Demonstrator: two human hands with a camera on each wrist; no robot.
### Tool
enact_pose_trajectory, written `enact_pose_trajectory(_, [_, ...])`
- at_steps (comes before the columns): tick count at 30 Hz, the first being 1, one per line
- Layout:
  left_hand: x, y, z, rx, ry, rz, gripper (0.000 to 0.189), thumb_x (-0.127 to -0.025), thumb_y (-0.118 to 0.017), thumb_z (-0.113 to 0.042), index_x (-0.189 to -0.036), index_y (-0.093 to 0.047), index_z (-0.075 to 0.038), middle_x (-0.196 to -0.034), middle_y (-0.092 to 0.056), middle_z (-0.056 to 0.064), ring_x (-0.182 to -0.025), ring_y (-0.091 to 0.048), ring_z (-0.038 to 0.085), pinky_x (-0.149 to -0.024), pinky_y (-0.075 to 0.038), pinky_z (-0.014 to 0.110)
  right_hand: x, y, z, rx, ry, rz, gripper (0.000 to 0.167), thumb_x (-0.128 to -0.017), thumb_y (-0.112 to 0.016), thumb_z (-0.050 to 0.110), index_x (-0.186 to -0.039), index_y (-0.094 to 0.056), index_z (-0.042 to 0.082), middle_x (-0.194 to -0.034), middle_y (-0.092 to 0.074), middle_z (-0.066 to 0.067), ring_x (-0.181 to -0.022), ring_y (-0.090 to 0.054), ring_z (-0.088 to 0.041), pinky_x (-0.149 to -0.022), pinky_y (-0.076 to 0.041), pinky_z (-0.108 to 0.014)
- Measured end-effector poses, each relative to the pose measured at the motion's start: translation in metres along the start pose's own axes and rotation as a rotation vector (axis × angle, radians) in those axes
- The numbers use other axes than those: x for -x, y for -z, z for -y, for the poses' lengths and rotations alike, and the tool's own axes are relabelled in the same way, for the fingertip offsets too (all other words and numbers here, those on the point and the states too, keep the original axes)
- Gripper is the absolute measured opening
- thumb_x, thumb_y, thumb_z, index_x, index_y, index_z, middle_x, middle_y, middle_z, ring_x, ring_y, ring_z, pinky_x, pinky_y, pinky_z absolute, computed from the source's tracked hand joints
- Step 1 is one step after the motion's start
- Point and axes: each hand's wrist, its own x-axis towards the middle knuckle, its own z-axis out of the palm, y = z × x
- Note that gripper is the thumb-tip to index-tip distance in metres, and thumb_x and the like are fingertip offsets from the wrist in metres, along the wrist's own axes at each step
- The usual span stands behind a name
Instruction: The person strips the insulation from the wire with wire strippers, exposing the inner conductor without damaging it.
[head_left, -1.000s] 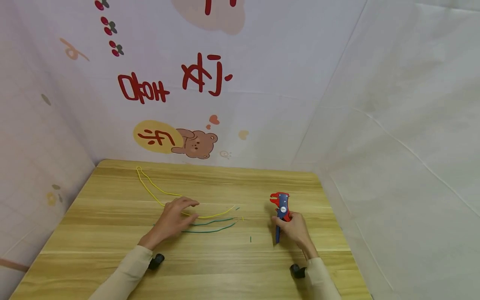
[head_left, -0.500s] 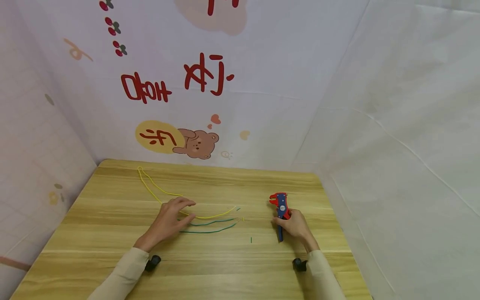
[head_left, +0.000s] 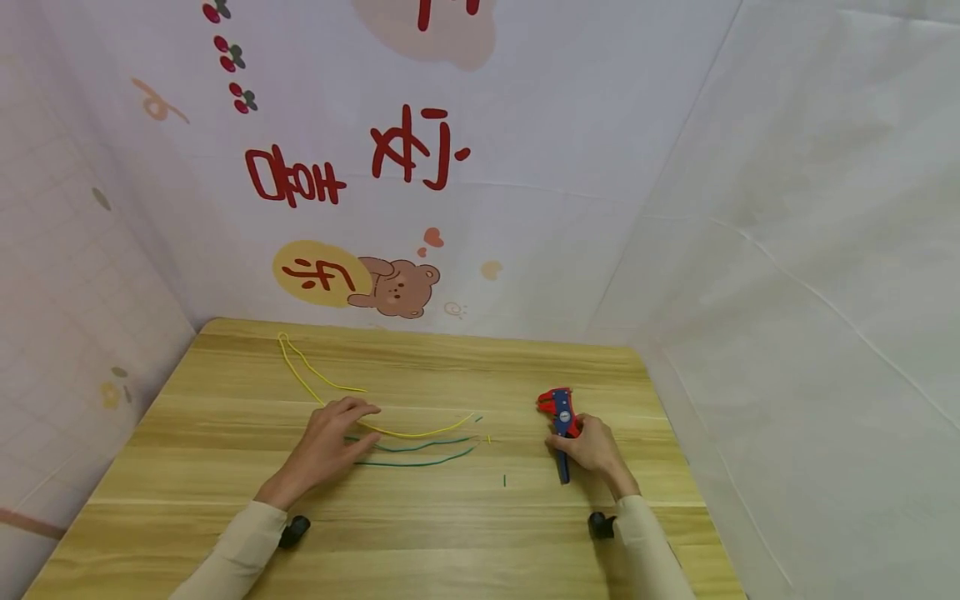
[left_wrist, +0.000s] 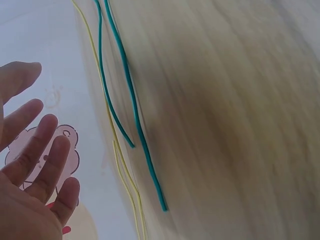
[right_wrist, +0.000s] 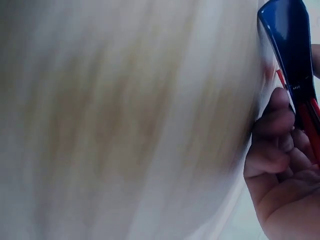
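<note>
In the head view my right hand [head_left: 595, 450] grips a blue and red wire stripper [head_left: 562, 417], its red jaws pointing away toward the back wall. The right wrist view shows fingers curled by the tool's blue handle [right_wrist: 287, 42]. My left hand [head_left: 326, 450], fingers spread and holding nothing, is over the left part of the wires. A long yellow wire [head_left: 408, 435] bends back in a loop at the far left. Nearer to me lie two green wires [head_left: 420, 464], running side by side. The left wrist view shows the green wires' cut ends [left_wrist: 164, 208] beside that hand.
Small bits of insulation lie right of the wire tips: a yellow bit [head_left: 489, 438] and two green bits [head_left: 505, 480]. The wooden table [head_left: 420, 542] meets a printed cloth wall [head_left: 525, 275] at the back, with more cloth at both sides.
My left hand has drawn back to the left, uncovering more of the wires. The wire stripper has tilted slightly in my right hand, which stays in nearly the same place.
</note>
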Motion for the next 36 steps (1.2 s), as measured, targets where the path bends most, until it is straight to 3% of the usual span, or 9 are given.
enact_pose_trajectory(7, [0.007, 0.006, 0.002, -0.023, 0.056, 0.067, 0.039, -0.091, -0.095, -0.016, -0.127, -0.083, -0.009, -0.122, -0.079, 0.009, -0.107, -0.073, 0.033, -0.089, -0.055, 0.06, 0.002, 0.003, -0.004, 0.083, 0.021, -0.06, 0.058, -0.094, -0.091, 0.044, -0.117, -0.07, -0.006, -0.086, -0.066, -0.007, -0.07, -0.055, -0.017, -0.059, -0.039, -0.027])
enact_pose_trajectory(12, [0.008, 0.011, 0.001, -0.02, 0.098, 0.108, 0.038, -0.096, -0.092, -0.017, -0.132, -0.081, -0.009, -0.127, -0.078, 0.009, -0.114, -0.073, 0.035, -0.093, -0.054, 0.062, 0.006, 0.006, -0.001, 0.146, 0.05, -0.09, 0.052, -0.095, -0.091, 0.045, -0.103, -0.071, -0.003, -0.088, -0.065, -0.009, -0.075, -0.056, -0.02, -0.065, -0.041, -0.031])
enact_pose_trajectory(16, [0.009, 0.011, 0.002, -0.017, 0.105, 0.116, 0.039, -0.096, -0.091, -0.016, -0.133, -0.08, -0.008, -0.128, -0.077, 0.01, -0.115, -0.073, 0.036, -0.093, -0.053, 0.061, 0.007, 0.007, -0.001, 0.155, 0.051, -0.094, 0.051, -0.095, -0.091, 0.045, -0.101, -0.072, -0.002, -0.088, -0.065, -0.009, -0.075, -0.056, -0.02, -0.066, -0.042, -0.031])
enact_pose_trajectory(22, [0.01, 0.01, 0.003, -0.011, 0.115, 0.129, 0.04, -0.097, -0.091, -0.017, -0.134, -0.08, -0.008, -0.131, -0.076, 0.012, -0.118, -0.072, 0.038, -0.093, -0.052, 0.061, 0.009, 0.003, -0.002, 0.171, 0.061, -0.137, 0.053, -0.095, -0.093, 0.044, -0.104, -0.073, -0.004, -0.092, -0.067, -0.011, -0.079, -0.057, -0.021, -0.068, -0.042, -0.032])
enact_pose_trajectory(28, [0.01, 0.008, 0.002, -0.008, 0.111, 0.125, 0.041, -0.096, -0.091, -0.016, -0.134, -0.08, -0.007, -0.13, -0.076, 0.013, -0.117, -0.072, 0.039, -0.094, -0.052, 0.062, 0.014, 0.001, -0.001, 0.188, 0.099, -0.23, 0.054, -0.094, -0.093, 0.038, -0.112, -0.073, -0.008, -0.1, -0.07, -0.019, -0.082, -0.06, -0.025, -0.069, -0.048, -0.036])
enact_pose_trajectory(36, [0.011, 0.005, 0.001, 0.002, 0.096, 0.11, 0.043, -0.094, -0.093, -0.016, -0.134, -0.08, -0.009, -0.13, -0.076, 0.011, -0.117, -0.072, 0.038, -0.093, -0.052, 0.061, 0.016, -0.005, 0.004, 0.143, 0.228, -0.311, 0.034, -0.099, -0.089, 0.022, -0.118, -0.076, -0.004, -0.105, -0.075, -0.018, -0.091, -0.068, -0.026, -0.08, -0.054, -0.039])
